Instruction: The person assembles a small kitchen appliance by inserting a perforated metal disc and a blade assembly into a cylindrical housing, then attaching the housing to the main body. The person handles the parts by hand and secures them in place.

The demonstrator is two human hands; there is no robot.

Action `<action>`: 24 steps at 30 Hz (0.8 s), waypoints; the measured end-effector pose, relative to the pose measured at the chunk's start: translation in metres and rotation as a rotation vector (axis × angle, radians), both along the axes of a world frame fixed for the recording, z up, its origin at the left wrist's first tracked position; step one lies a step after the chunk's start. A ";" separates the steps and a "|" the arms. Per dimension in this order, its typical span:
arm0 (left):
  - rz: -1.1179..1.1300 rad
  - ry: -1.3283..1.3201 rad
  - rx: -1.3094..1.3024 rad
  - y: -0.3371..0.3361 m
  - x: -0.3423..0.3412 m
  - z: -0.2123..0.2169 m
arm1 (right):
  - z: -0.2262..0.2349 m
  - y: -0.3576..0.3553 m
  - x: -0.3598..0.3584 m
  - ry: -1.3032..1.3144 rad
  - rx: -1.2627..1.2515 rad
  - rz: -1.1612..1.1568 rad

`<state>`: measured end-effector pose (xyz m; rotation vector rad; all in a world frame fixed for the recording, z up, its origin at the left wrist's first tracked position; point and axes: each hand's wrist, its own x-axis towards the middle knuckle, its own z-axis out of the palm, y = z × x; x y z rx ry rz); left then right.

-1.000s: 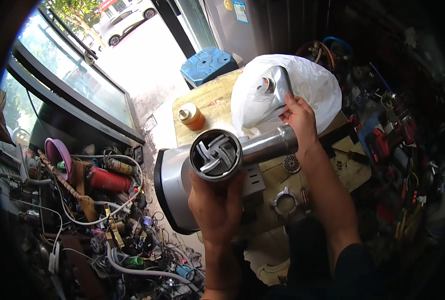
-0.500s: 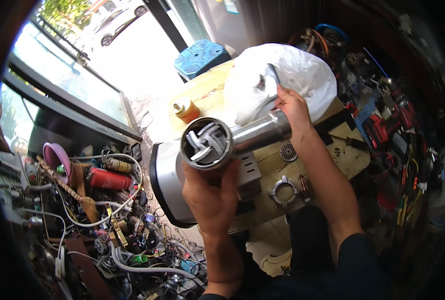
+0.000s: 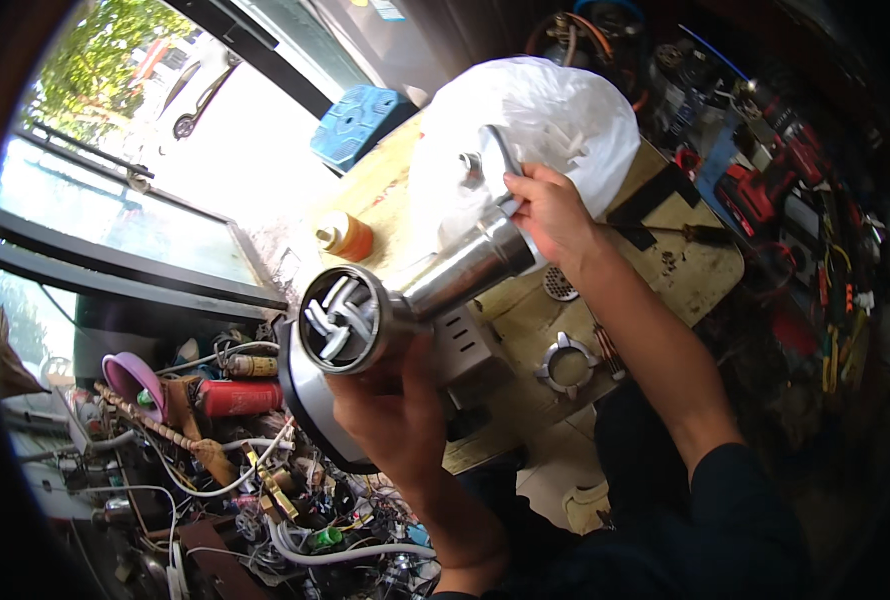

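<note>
- Wooden table (image 3: 690, 285), its pale top worn and stained
- Amber bottle (image 3: 347, 238) near the left edge
- White plastic bag (image 3: 575, 115), far side
- Perforated disc (image 3: 557, 288), partly hidden
- Lugged metal ring (image 3: 548, 371), a slim reddish piece (image 3: 609, 354) just beside
- Dark-handled tool (image 3: 703, 235), right end
- Silver machine body (image 3: 313, 402), left; its underside is hidden

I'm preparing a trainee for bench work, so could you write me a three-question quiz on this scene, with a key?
1. True or false: the left hand is well apart from the metal grinder head.

2. What does the right hand hold?
A) the red drill
B) the shiny metal tray
C) the perforated disc

3. Fill in: the stool beyond the wooden table is coloured ____.

Key:
1. False; the left hand grips it.
2. B
3. Blue
</note>
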<state>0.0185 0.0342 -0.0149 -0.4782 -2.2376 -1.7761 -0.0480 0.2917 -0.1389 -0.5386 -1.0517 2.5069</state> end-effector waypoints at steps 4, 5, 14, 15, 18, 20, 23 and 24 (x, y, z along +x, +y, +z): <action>0.031 0.002 -0.014 0.004 0.000 0.006 | 0.009 -0.002 0.004 -0.035 0.032 0.034; 0.027 0.007 0.004 0.005 -0.001 0.005 | 0.010 -0.002 0.005 -0.024 0.034 0.040; 0.031 -0.024 0.055 0.009 0.000 0.004 | 0.016 -0.010 0.012 0.051 0.064 0.013; 0.025 -0.027 0.067 0.009 0.001 0.004 | 0.017 -0.013 0.011 0.093 0.020 0.023; 0.020 -0.039 0.054 0.009 0.001 0.005 | 0.015 -0.027 0.016 0.194 0.045 0.052; 0.020 -0.029 0.038 0.008 0.002 0.004 | 0.015 -0.038 0.019 0.183 0.174 0.076; 0.031 -0.048 0.024 0.004 0.002 0.003 | 0.031 -0.043 0.025 0.237 0.219 0.158; 0.030 -0.047 0.029 0.004 0.002 0.003 | 0.029 -0.046 0.022 0.288 0.227 0.158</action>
